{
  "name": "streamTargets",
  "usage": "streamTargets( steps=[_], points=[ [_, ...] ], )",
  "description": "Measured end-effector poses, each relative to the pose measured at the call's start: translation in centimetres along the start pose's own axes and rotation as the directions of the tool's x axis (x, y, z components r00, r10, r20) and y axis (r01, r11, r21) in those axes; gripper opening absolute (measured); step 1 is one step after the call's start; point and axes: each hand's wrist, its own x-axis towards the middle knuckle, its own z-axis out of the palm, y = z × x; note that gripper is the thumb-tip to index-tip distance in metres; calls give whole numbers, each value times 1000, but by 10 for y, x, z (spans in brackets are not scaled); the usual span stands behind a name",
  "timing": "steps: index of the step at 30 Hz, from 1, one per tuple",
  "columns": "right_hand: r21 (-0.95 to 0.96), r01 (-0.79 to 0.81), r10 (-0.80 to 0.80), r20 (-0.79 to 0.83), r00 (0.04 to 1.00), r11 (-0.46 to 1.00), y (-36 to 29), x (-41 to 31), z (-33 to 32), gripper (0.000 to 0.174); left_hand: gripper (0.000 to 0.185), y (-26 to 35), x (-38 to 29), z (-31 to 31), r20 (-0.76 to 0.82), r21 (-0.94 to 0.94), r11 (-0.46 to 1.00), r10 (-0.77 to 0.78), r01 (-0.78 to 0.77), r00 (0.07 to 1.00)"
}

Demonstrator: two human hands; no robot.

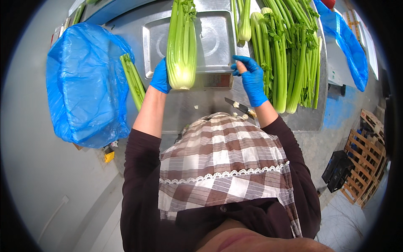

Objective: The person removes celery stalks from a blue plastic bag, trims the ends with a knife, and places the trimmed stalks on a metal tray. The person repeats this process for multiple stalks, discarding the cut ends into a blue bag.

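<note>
My left hand (pixel 161 77), in a blue glove, is wrapped around the lower left side of a celery bunch (pixel 182 50). The pale root end of the bunch points towards me, over the front rim of a metal tray (pixel 217 67). Part of the left hand's fingers is hidden behind the stalks. At the tray's right front corner is my right hand (pixel 252 78), also in a blue glove, with its bare thumb tip showing. Its fingers are slightly bent and apart, with nothing seen in them. Below the tray sits a scale's keypad panel (pixel 217 80).
More celery bunches (pixel 283 69) are heaped on the right of the steel table (pixel 182 107). A knife (pixel 237 105) lies near my right wrist among pale scraps. At left stand a blue-bag-lined container (pixel 91 85) and loose celery stalks (pixel 133 82). Wooden pallets (pixel 362 163) stand at far right.
</note>
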Motion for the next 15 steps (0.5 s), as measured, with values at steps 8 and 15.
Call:
streamTargets(
  steps=[8,15],
  points=[
    [-220,107,-166,-267,949,970,35,65,-32,47,32,1,4,-11,-58,-11,994,103,-104,993],
    [-745,93,-369,-214,904,660,38,108,-26,85,26,8,-6,39,-134,475,811,450,-341,883]
  ],
)
